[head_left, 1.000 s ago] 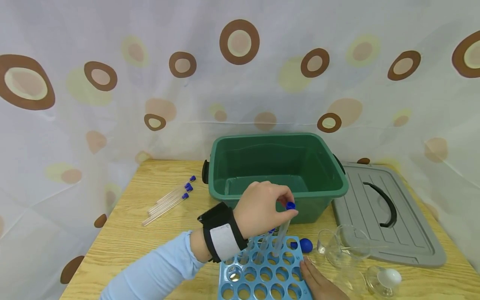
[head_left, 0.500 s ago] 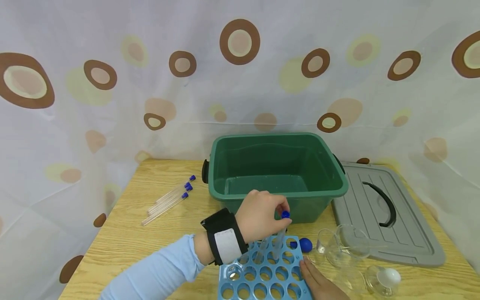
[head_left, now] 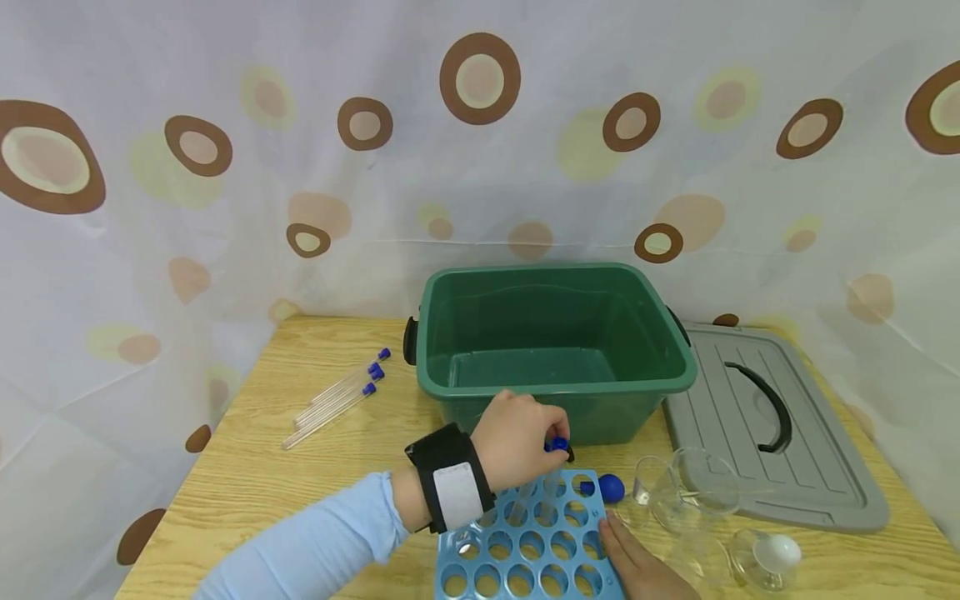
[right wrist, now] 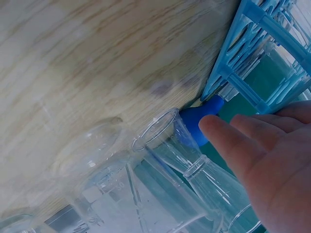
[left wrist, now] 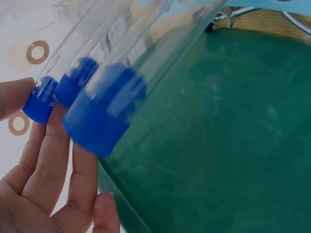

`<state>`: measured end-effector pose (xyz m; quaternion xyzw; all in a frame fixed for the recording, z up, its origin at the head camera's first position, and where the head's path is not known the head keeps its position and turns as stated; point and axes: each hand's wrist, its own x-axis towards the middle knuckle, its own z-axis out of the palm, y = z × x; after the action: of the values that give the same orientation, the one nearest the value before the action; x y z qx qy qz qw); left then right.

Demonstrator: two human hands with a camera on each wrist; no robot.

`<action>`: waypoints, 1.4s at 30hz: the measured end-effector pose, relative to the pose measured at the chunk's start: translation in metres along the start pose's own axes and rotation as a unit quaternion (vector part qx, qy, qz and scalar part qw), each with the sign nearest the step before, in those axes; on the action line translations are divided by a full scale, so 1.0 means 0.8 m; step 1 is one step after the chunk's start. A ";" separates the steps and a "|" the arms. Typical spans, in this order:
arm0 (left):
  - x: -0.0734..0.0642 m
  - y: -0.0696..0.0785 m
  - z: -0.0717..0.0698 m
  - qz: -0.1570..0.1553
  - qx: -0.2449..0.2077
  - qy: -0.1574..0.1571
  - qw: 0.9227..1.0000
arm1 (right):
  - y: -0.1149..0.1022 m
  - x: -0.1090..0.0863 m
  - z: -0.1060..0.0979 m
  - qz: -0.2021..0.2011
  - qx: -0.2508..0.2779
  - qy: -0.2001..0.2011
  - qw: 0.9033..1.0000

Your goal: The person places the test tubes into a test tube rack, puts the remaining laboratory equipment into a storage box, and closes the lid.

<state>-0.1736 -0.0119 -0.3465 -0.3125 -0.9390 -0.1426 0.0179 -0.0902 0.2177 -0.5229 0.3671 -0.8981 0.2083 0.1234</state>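
Observation:
My left hand [head_left: 517, 442] reaches over the back of a blue tube rack [head_left: 532, 564]. Its thumb and fingers pinch the blue cap [left wrist: 39, 106] of a clear test tube [head_left: 551, 487] standing in one of the holes. Two more blue-capped tubes, one with its cap [left wrist: 102, 116] close to the camera, stand beside it in the left wrist view. Flat along the rack's right side lies my right hand [head_left: 643, 562], its fingers fairly straight against the frame. In the right wrist view the fingers of that hand [right wrist: 272, 155] reach the rack [right wrist: 262, 58]; the exact contact is partly hidden.
Behind the rack stands a green bin [head_left: 555, 392]; a grey lid [head_left: 772, 425] lies to its right. Several capped tubes [head_left: 330, 412] lie at the left. Near my right hand are a blue rubber bulb [head_left: 611, 488], clear glassware [head_left: 705, 492] and a white-topped glass piece [head_left: 776, 554].
My left hand has come down and slightly left, lowering the pinched test tube further into the rack. The right hand has stayed at the rack's side.

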 end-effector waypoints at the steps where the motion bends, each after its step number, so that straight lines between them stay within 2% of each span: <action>1: 0.000 0.000 0.002 0.002 0.000 0.000 1.000 | 0.000 0.000 0.000 0.001 0.001 -0.001 1.000; 16: -0.006 -0.004 0.014 0.010 0.021 0.000 1.000 | -0.001 0.005 0.003 -0.009 0.007 0.004 1.000; 22: -0.006 -0.006 0.016 0.004 0.025 0.008 1.000 | 0.001 0.007 0.005 -0.016 0.003 0.011 1.000; 26: -0.010 -0.007 0.014 -0.001 0.025 0.013 1.000 | 0.003 0.005 0.005 -0.011 0.015 0.001 1.000; 27: -0.013 -0.007 0.011 -0.001 0.022 0.021 1.000 | 0.003 0.005 0.005 -0.010 0.014 -0.001 1.000; 29: -0.020 -0.012 0.003 0.000 0.004 0.056 0.998 | 0.003 0.003 0.004 -0.007 0.008 -0.005 1.000; 31: -0.028 -0.021 -0.009 0.001 -0.022 0.121 0.992 | 0.003 0.001 0.004 -0.009 -0.007 -0.005 1.000; 32: -0.032 -0.030 -0.016 -0.001 -0.033 0.161 0.986 | 0.003 0.001 0.003 -0.011 -0.015 -0.004 1.000; 34: -0.038 -0.053 -0.032 -0.023 -0.051 0.232 0.971 | 0.003 0.000 0.002 -0.013 -0.028 -0.003 1.000; 35: -0.040 -0.068 -0.040 -0.045 -0.055 0.257 0.964 | 0.003 0.000 0.001 -0.014 -0.033 0.000 0.999; 36: -0.042 -0.085 -0.046 -0.075 -0.055 0.267 0.959 | 0.003 0.001 0.001 -0.015 -0.036 0.002 0.999; 37: -0.043 -0.103 -0.052 -0.111 -0.054 0.263 0.957 | 0.003 0.001 0.000 -0.013 -0.036 0.002 0.999; 39: -0.042 -0.144 -0.056 -0.192 -0.046 0.221 0.955 | 0.002 0.001 -0.002 -0.005 -0.035 0.001 0.999; 42: -0.039 -0.203 -0.042 -0.291 -0.017 0.116 0.950 | 0.002 0.001 -0.003 -0.001 -0.033 -0.001 0.999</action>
<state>-0.2465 -0.1637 -0.3598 -0.0074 -0.9781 -0.1925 0.0794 -0.0914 0.2194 -0.5211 0.3637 -0.9042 0.1785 0.1349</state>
